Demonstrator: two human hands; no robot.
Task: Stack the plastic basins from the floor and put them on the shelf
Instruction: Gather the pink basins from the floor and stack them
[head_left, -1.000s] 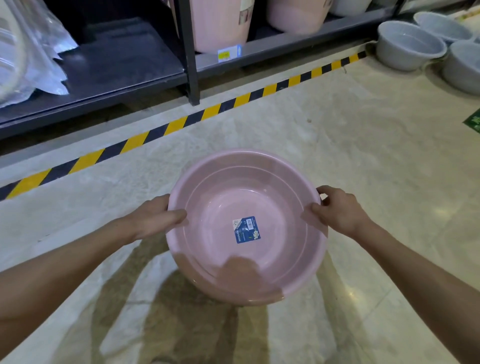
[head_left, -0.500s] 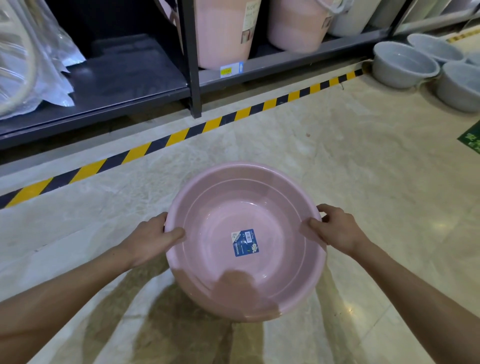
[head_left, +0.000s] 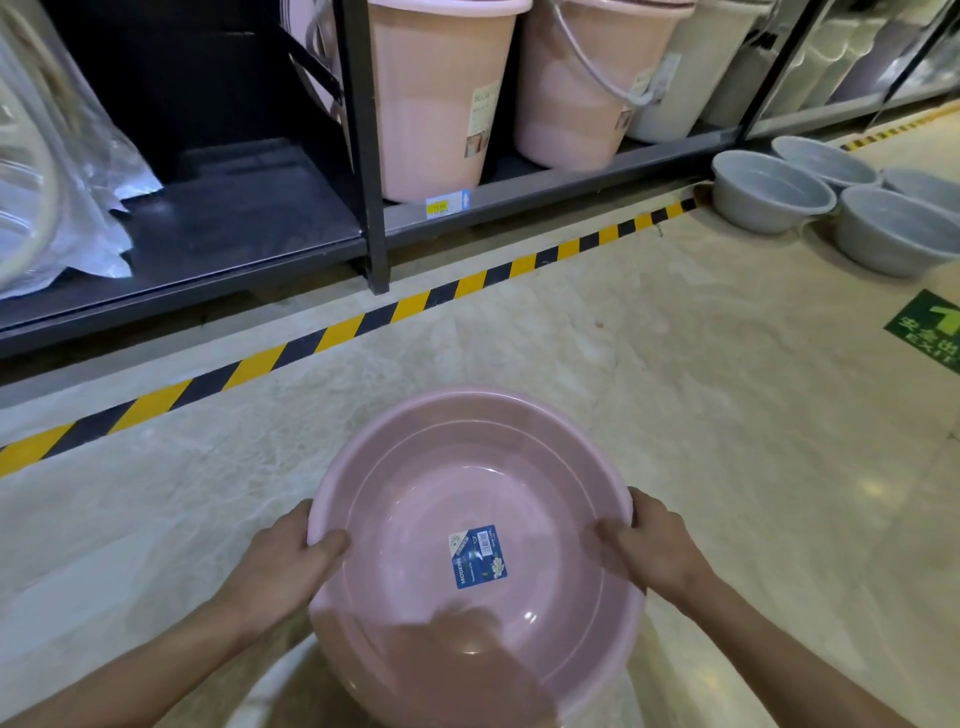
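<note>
A pink plastic basin (head_left: 457, 467) with a blue label inside is held above the floor in front of me. A second pink rim shows under it, so it seems to be a nested stack. My left hand (head_left: 283, 564) grips the left rim, thumb inside the bowl. My right hand (head_left: 652, 553) grips the right rim the same way. Several grey basins (head_left: 769, 192) stand on the floor at the far right. The dark metal shelf (head_left: 234, 244) lies ahead to the left, with its lowest board partly bare.
Pink buckets (head_left: 436, 98) and a white one fill the shelf bay to the right of a dark upright post (head_left: 363, 145). Clear plastic wrapping (head_left: 57, 171) lies on the shelf at the left. Yellow-black tape (head_left: 332, 332) runs along the floor before the shelf. A green exit sign (head_left: 930, 327) is stuck on the floor.
The view has tilted up and the shelf and grey basins show more fully. The basin sits lower in the view, still held in both hands, and looks nearer the shelf.
</note>
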